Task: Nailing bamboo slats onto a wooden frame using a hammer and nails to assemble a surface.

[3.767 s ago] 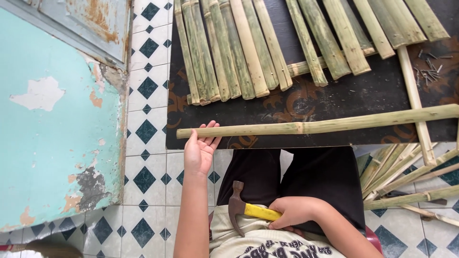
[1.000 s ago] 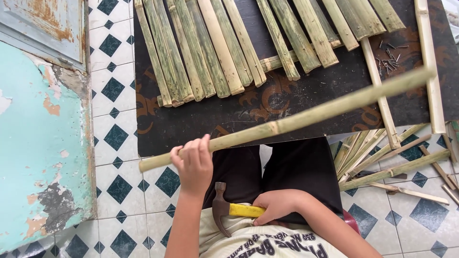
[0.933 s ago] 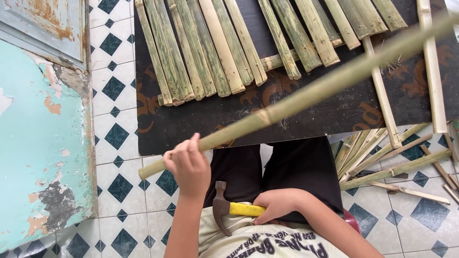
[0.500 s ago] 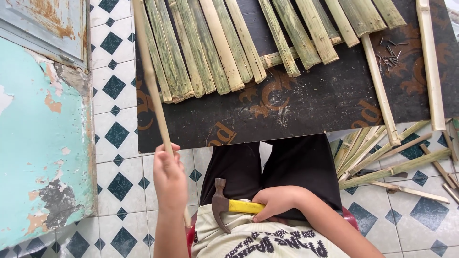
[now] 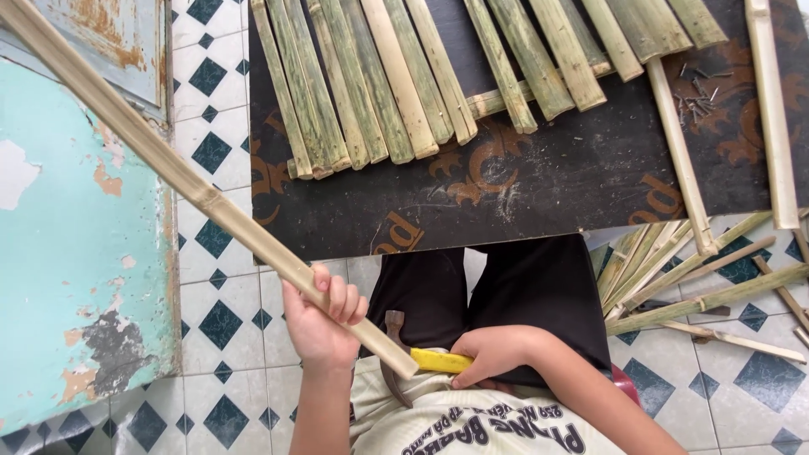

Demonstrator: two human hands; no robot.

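While the left hand (image 5: 318, 324) wraps its fingers round a bamboo pole (image 5: 194, 184) near its end, slanting it clear of the dark board (image 5: 539, 181), the right hand (image 5: 493, 354) clasps the yellow-handled hammer (image 5: 421, 364) against the lap.

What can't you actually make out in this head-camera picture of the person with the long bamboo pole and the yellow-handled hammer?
- Long pale bamboo pole in the left hand: its far end is cut off by the top-left corner.
- Yellow-handled hammer: the right hand covers the grip's end.
- Small dark nails on the black board: too small to count.
- Flat green bamboo slats: upper ends run past the top edge.
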